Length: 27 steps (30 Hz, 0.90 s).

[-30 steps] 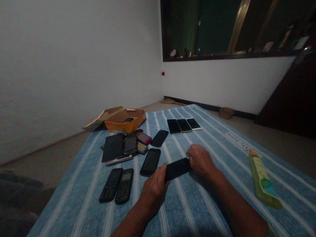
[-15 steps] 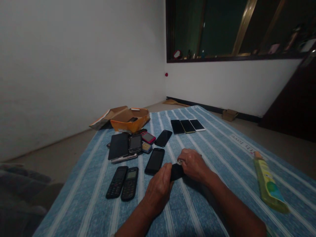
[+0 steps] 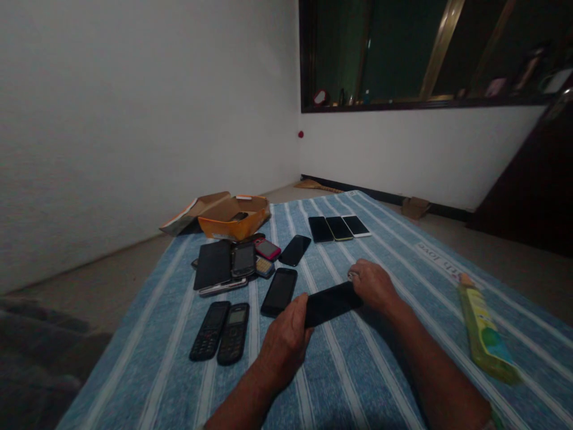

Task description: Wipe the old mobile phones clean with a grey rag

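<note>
A black smartphone (image 3: 332, 304) is held slantwise above the striped cloth, its dark screen facing up. My left hand (image 3: 289, 337) is closed on the phone's left end, thumb along the edge. At the other end, my right hand (image 3: 373, 283) has its fingers curled over the phone's far right corner. A small whitish wad (image 3: 351, 275) shows between those fingers; its kind is hard to make out. Just left of the held phone lies another black smartphone (image 3: 279, 291). Two black keypad phones (image 3: 210, 331) lie side by side left of my left hand.
An open orange box (image 3: 233, 226) stands at the back left, a small phone inside. Before it is a pile of phones with a dark tablet-like slab (image 3: 212, 264). Three smartphones (image 3: 339, 229) lie in a row farther back. On the right lies a yellow-green bottle (image 3: 487, 337).
My right hand has slid right and slightly away along the phone, uncovering most of its screen. The left hand keeps its hold in nearly the same place.
</note>
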Tool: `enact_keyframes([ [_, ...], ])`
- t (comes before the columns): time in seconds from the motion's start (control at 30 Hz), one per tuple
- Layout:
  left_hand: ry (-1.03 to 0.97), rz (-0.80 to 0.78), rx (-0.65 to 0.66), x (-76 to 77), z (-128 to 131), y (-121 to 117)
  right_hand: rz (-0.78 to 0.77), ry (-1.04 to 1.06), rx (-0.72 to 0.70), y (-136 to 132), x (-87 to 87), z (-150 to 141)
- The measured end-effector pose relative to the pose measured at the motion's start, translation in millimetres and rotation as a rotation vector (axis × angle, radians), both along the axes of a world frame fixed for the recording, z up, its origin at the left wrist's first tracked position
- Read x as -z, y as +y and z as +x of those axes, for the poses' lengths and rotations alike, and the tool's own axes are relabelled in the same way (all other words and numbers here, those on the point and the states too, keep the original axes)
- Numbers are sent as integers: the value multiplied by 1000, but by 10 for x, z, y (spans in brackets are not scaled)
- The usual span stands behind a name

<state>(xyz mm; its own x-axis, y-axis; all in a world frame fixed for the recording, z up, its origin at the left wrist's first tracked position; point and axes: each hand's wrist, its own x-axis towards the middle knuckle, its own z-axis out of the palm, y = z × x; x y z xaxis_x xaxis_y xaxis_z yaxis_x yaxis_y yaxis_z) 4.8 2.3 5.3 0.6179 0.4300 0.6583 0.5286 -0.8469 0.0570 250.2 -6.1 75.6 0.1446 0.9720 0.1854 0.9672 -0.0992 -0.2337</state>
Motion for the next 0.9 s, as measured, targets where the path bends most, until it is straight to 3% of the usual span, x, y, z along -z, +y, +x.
enact_keyframes([
  [0.27,30,-22,-11,-31,3,-5,42,206,16,77,131,174],
  [0.73,61,-82,-27,-22,-5,1,13,332,161,54,191,229],
  [0.9,67,-77,-35,-11,-1,9,57,494,152,58,242,217],
])
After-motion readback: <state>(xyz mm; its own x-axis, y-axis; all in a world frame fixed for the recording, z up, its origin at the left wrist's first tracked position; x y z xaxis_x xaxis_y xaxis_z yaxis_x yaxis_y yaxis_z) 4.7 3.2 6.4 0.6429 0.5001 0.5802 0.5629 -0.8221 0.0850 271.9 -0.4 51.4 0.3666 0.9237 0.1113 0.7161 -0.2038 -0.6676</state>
